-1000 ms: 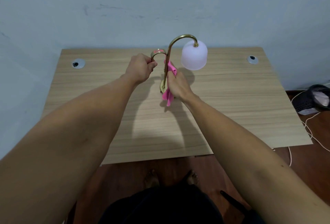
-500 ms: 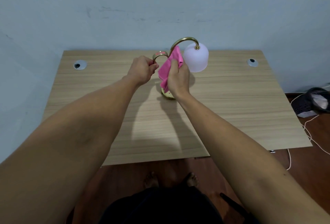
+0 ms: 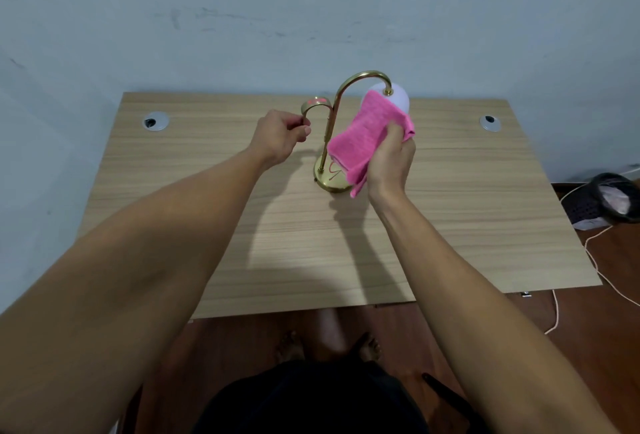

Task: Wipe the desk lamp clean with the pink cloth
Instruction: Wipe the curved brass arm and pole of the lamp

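A brass desk lamp (image 3: pixel 333 111) stands upright on the wooden desk (image 3: pixel 242 226), its round base near the desk's middle. Its tall curved neck carries a white shade (image 3: pixel 401 98) at the right. A shorter brass hook curls off to the left. My left hand (image 3: pixel 282 136) is closed on that short hook. My right hand (image 3: pixel 391 160) grips the pink cloth (image 3: pixel 363 136), which is pressed against the front of the shade and hides most of it. A tail of the cloth hangs down past the base.
Two round cable grommets sit in the desk top, one at the back left (image 3: pixel 156 121) and one at the back right (image 3: pixel 490 122). A dark basket (image 3: pixel 602 198) and a pale cord (image 3: pixel 595 260) lie on the floor at the right. A blue wall rises just behind the desk.
My right hand has carried the pink cloth up from the lower stem and across to the right, onto the shade. My left hand has kept its hold on the short hook.
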